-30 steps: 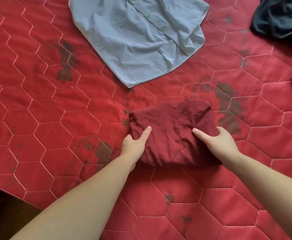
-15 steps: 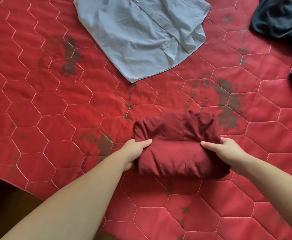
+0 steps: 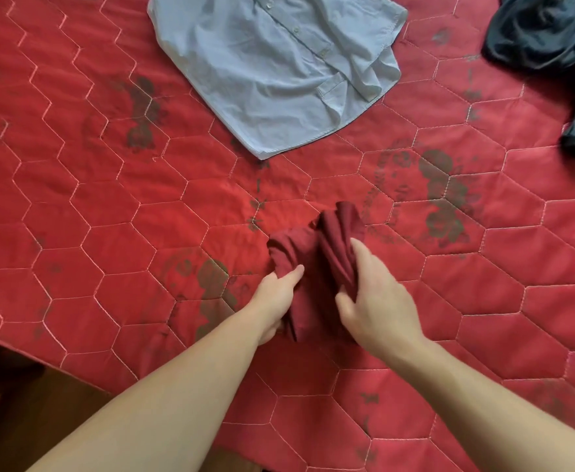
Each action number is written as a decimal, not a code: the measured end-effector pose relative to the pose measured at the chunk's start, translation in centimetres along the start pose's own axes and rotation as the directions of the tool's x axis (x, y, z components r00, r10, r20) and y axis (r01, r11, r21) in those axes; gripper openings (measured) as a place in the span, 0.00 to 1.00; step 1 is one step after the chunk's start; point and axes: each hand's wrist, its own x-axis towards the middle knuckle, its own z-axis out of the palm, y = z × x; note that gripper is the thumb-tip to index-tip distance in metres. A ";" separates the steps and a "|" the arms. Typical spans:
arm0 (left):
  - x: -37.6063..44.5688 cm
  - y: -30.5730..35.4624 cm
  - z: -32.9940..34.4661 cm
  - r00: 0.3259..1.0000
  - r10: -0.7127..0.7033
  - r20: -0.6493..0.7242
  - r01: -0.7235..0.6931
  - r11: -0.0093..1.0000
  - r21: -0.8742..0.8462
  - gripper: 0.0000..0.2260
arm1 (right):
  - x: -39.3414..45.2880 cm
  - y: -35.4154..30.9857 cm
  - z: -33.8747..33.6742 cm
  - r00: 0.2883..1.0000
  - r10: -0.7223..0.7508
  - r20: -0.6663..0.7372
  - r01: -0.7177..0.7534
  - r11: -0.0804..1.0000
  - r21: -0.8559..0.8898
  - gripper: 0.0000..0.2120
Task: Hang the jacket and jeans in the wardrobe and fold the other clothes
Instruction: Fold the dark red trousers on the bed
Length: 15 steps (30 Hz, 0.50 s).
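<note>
A folded dark red garment [image 3: 316,264] is bunched between my hands above the red quilted bedcover [image 3: 109,233], its right half turned up on edge. My left hand [image 3: 275,294] grips its left side, thumb on top and fingers underneath. On the right side, my right hand [image 3: 374,301] holds the raised half with the fingers wrapped around the cloth. A light blue button shirt [image 3: 279,73] lies spread flat at the top centre. Dark grey-blue clothing [image 3: 548,28] is heaped at the top right corner.
The bedcover's edge runs diagonally at the lower left, with dark floor [image 3: 17,403] beyond it. Open quilt lies left of the red garment and between it and the blue shirt.
The red bundle lay flat with a hand on each side. Both hands have since closed in, squeezing it narrower and tipping its right half upright. The view shifted slightly.
</note>
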 end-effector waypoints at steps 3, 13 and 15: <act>-0.6 0.0 0.0 0.998 -0.024 0.053 0.026 0.999 -0.030 0.17 | -0.7 -1.4 1.8 0.995 -0.044 0.091 0.043 0.999 0.007 0.36; -0.2 -0.1 -1.3 0.984 -0.041 0.175 0.077 0.975 -0.209 0.14 | -0.4 -1.4 4.3 0.905 -0.134 0.403 -0.125 0.823 0.554 0.26; 0.4 -0.5 -1.4 0.994 -0.039 0.106 0.063 0.971 -0.230 0.14 | -0.4 -0.3 4.4 0.950 0.009 0.311 -0.220 0.728 0.649 0.18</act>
